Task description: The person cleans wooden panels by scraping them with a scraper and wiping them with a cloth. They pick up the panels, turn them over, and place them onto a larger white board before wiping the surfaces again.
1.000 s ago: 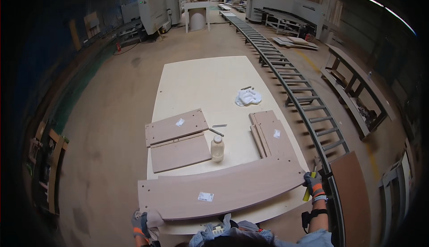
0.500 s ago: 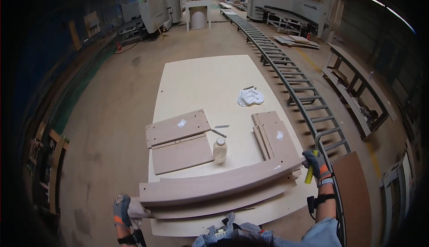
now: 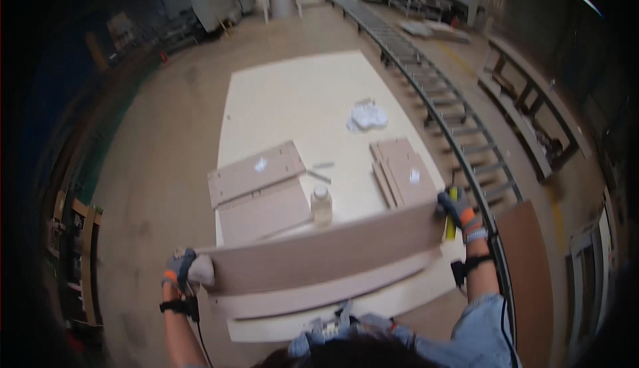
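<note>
A worker in grey-and-orange gloves is lifting a long, curved brown fibreboard panel off the near end of a pale rectangular worktable in a woodworking shop. The left hand is closing around the panel's left end, while the right hand is wrapping the right end, apparently with a slim yellow tool pinched alongside it. The panel is standing on edge, tilted slightly, directly above a second curved board of the same brown material lying flat on the table. Just beyond it, a small clear plastic bottle is standing upright between two flat stacks of brown boards, one on the left and one on the right; a crumpled white cloth is lying farther off. A grey roller conveyor is running along the table's right side. Handled well, the lift probably calls for both ends rising evenly, with the lower edge kept clear of the bottle and the board beneath.
</note>
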Available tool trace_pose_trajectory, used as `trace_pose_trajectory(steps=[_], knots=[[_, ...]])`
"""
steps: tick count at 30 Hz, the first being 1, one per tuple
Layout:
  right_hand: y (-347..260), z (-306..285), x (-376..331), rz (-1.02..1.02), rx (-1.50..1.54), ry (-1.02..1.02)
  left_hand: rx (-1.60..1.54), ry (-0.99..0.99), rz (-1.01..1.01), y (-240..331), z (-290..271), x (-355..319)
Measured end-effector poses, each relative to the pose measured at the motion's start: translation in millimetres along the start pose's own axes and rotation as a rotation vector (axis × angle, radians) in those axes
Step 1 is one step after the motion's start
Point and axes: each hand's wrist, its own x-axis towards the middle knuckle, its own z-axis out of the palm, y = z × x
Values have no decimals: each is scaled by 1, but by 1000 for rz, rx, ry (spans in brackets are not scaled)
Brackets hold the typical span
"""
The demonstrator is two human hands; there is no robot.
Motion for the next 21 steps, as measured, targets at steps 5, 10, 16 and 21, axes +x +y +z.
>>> trace_pose_trajectory(steps=[5, 10, 16, 21], knots=[[-3, 16, 19, 19, 6, 33, 402, -101, 92, -38, -20, 22], [0, 14, 17, 114, 142, 51, 293, -263, -21, -3, -11, 32], [12, 30, 13, 313, 68, 46, 364, -268, -188, -37, 9, 31], [73, 8, 17, 181, -620, 69, 340, -116, -469, -54, 56, 29]])
